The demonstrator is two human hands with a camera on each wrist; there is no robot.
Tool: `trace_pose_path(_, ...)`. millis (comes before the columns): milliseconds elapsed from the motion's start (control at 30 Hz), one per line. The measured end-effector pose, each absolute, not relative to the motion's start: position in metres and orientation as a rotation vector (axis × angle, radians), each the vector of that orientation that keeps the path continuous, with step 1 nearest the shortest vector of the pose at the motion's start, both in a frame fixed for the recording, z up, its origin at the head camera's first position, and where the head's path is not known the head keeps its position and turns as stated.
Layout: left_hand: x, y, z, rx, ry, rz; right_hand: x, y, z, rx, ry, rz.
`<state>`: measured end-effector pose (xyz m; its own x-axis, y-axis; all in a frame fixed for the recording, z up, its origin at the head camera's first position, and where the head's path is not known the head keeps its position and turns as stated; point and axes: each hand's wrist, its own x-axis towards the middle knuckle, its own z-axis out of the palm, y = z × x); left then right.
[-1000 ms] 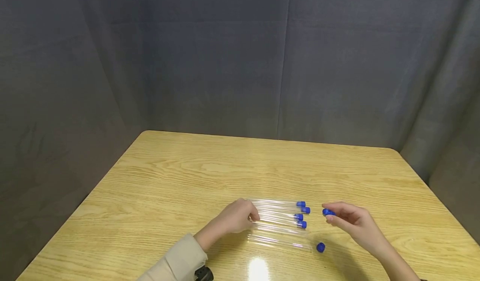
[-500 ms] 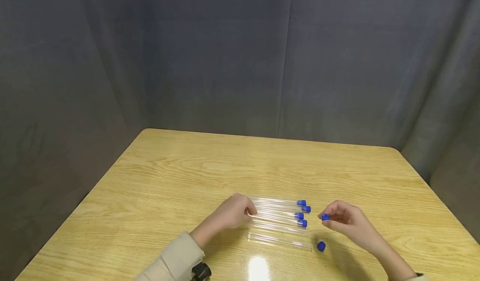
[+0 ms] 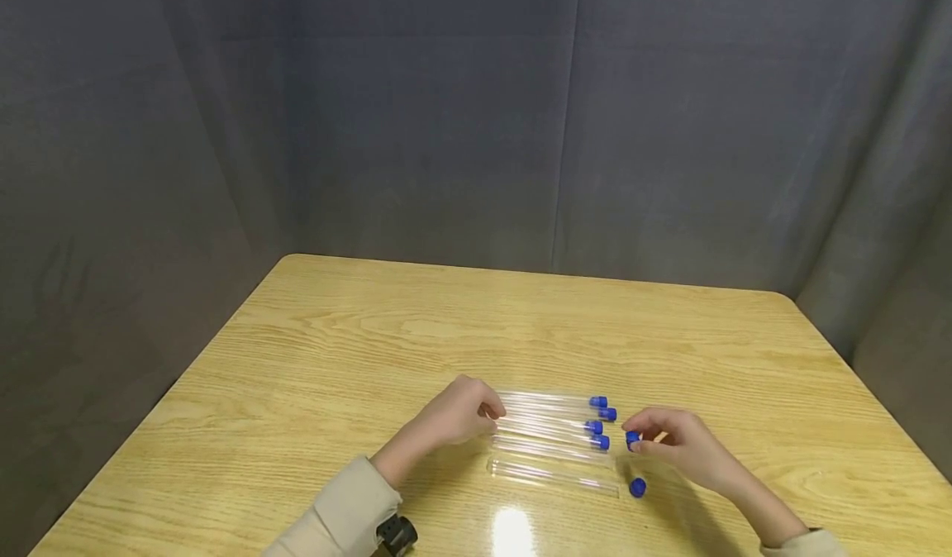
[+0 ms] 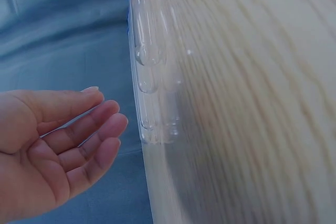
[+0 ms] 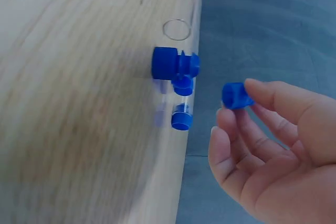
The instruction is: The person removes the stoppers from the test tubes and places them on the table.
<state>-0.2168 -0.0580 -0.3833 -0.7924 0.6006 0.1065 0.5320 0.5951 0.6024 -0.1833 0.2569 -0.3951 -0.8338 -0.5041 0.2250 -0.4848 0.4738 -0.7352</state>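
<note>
Lying together: six tubes (image 3: 554,437) (perhaps), four capped, two loose caps (image 3: 637,487).

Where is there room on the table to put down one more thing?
The far half of the table, between the tubes and the curtain, is bare, as is the left side beyond the left hand. It is crowded near the right hand, around the loose cap.

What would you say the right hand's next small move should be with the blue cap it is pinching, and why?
Probably carry the blue cap a little down and left to the open mouth of the nearer uncapped tube. The right hand pinches it just beside the four capped tubes, two tubes lie open, and the left hand, open, rests by their closed ends.
</note>
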Motion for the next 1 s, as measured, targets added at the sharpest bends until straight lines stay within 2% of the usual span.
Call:
trace_pose_path(233,-0.2183,-0.0604,-0.3853,0.957,2.697,1.007,-0.1869,0.2554,-0.3956,-0.789,2.630,-1.247)
trace_pose_path(1000,-0.2204,-0.0615,-0.3863,0.959,2.703,1.015,-0.1914,0.2539,-0.4025,-0.825,2.576,-1.147)
